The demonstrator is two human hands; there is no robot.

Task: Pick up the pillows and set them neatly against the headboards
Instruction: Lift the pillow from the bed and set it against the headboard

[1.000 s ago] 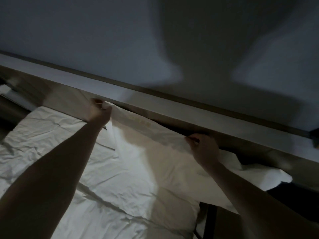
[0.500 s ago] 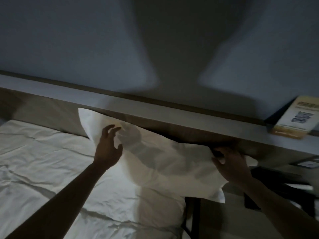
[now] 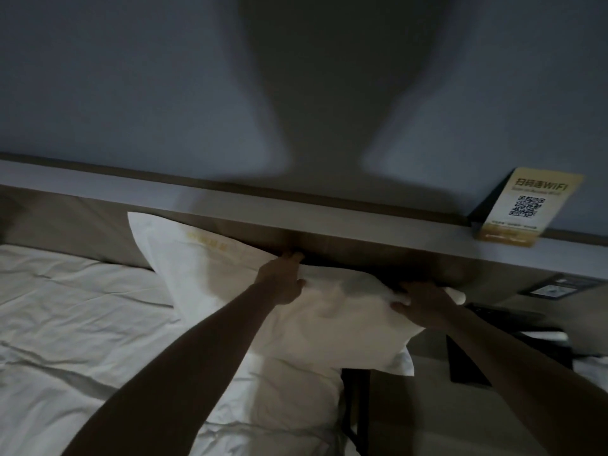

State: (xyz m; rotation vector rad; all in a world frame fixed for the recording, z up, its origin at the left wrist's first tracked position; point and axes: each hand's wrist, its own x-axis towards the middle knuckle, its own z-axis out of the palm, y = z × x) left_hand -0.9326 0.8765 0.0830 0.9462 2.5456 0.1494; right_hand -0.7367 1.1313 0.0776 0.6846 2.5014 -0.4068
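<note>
One white pillow (image 3: 230, 291) leans on the brown headboard (image 3: 82, 225) at the right edge of one bed (image 3: 82, 324). The left hand (image 3: 283, 279) curls over its top edge and the right hand (image 3: 424, 302) grips its right corner. One WiFi card (image 3: 526, 209) stands on the ledge (image 3: 362, 215) above. Both forearms cross the pillow's front. Its long axis follows the headboard, dipping rightward.

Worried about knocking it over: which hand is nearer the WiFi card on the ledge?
Right. The right hand is on the pillow, below and left of the card; the left hand grips the pillow's top edge farther left.
</note>
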